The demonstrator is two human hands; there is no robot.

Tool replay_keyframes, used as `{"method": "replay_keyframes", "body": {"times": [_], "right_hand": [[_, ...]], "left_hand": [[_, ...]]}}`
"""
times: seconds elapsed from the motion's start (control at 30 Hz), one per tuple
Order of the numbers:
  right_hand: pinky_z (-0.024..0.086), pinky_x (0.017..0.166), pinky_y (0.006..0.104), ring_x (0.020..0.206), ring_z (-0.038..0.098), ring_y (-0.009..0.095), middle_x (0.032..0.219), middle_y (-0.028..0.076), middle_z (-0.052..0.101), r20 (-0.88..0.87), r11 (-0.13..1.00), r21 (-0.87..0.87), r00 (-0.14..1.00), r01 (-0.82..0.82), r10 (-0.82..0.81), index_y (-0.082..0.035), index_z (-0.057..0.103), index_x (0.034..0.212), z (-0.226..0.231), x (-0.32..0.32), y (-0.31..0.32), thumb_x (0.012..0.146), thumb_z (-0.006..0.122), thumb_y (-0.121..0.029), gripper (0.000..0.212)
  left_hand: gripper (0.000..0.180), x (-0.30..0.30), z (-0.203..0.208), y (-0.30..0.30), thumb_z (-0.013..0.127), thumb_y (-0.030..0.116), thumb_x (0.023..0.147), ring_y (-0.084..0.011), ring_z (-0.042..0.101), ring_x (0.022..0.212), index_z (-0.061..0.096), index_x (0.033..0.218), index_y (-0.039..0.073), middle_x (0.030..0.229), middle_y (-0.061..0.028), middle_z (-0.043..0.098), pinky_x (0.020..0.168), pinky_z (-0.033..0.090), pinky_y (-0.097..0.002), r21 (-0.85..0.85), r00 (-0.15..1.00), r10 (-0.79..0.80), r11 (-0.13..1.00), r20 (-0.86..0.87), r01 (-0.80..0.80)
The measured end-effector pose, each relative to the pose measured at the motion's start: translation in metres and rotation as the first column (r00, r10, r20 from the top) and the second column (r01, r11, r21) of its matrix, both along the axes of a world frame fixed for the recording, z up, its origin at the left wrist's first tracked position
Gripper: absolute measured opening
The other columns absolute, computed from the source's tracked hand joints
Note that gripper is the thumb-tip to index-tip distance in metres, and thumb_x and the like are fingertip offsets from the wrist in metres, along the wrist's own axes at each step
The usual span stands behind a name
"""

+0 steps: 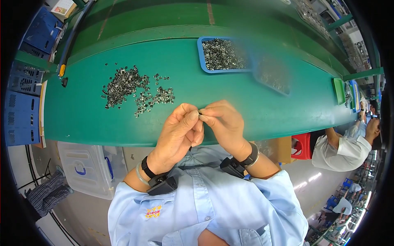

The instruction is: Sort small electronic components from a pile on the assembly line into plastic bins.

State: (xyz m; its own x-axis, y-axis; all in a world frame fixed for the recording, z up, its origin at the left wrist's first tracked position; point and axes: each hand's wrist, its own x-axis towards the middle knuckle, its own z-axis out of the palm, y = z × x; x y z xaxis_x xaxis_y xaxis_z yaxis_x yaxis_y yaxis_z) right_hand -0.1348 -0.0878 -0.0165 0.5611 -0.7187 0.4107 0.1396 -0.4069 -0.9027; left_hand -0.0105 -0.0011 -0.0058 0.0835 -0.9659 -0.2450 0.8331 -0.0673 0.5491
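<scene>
Left hand (pixel 176 133): thumb and index fingertip were clamped on one edge of a small dark piece (pixel 200 114), the other fingers curled in.
Right hand (pixel 227 126): thumb and fingertips were closed on the same piece from the other side, so the two hands nearly met.
Small dark piece: it sat between the fingertips, above the near part of the table (pixel 86 127), mostly hidden by them.
Table: green, its near edge curving across in front of the person.
Large pile (pixel 123 84): small black and silvery parts lay heaped on the table, beyond the hands and to the left.
Loose cluster (pixel 164 96): more such parts were spread just beside that pile, on its right, nearer the hands.
Blue tray (pixel 200 55): it stood at the far side of the table, filled with similar parts; a blur covered its right end.
Second tray (pixel 281 91): also blue, just right of the first, too blurred for its contents to be told.
Wrists: a black device (pixel 163 183) was strapped at the left one, another black device (pixel 232 167) at the right.
Floor: a clear lidded box (pixel 82 160) stood left of the person.
</scene>
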Motion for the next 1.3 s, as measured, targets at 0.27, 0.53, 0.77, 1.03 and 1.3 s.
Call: {"method": "replay_keyframes", "body": {"times": [0.27,0.53,0.77,1.03,1.3], "right_hand": [[0.049,0.068,0.0282,0.079,0.06,0.018,0.087,0.008,0.063,-0.002,0.994,-0.104,0.999,0.033,-0.033,-0.005,0.065,0.089,0.0,0.003,0.0,0.079,0.068,-0.002,0.011],[0.048,0.069,0.0279,0.081,0.059,0.018,0.088,0.009,0.062,0.064,0.994,0.104,0.998,-0.031,0.025,-0.003,0.065,0.09,0.0,0.001,-0.001,0.079,0.068,-0.001,0.012],[0.048,0.07,0.0282,0.081,0.058,0.018,0.089,0.009,0.062,0.036,0.998,0.037,0.998,-0.043,0.042,-0.004,0.064,0.09,0.001,0.001,-0.001,0.079,0.068,-0.001,0.012],[0.048,0.07,0.0291,0.081,0.058,0.019,0.089,0.008,0.062,-0.054,0.99,-0.141,0.998,0.005,-0.013,-0.004,0.063,0.09,0.002,0.0,-0.002,0.079,0.067,-0.001,0.013],[0.048,0.072,0.0296,0.082,0.058,0.018,0.09,0.009,0.061,0.029,0.997,-0.004,0.997,-0.072,0.072,-0.004,0.061,0.091,0.0,0.001,-0.005,0.08,0.066,-0.001,0.012]], "left_hand": [[0.015,0.002,0.005,-0.002,0.048,0.023,0.097,-0.012,0.048,0.052,0.048,0.097,0.008,0.069,-0.0033,0.053,0.045,0.036,-0.0248,0.0,0.996,0.005,1.0,0.09,-0.005],[0.021,0.004,0.015,-0.003,0.046,0.028,0.098,-0.0122,0.048,0.05,0.048,0.095,0.007,0.067,-0.0055,0.053,0.044,0.036,-0.0248,0.002,0.987,-0.007,1.0,0.164,0.007],[0.023,0.006,0.016,-0.004,0.047,0.029,0.097,-0.0117,0.048,0.049,0.048,0.094,0.007,0.067,-0.0054,0.054,0.044,0.037,-0.0239,0.038,0.97,-0.026,0.999,0.241,0.017],[0.02,0.008,0.015,-0.004,0.047,0.026,0.097,-0.0106,0.049,0.051,0.049,0.093,0.006,0.069,-0.0045,0.056,0.045,0.038,-0.0233,0.07,0.949,-0.033,0.997,0.312,0.011],[0.022,0.009,0.016,0.001,0.047,0.025,0.097,-0.0088,0.05,0.057,0.051,0.097,0.004,0.075,-0.0044,0.058,0.049,0.039,-0.0212,-0.033,0.944,0.013,0.999,0.33,-0.002]]}}
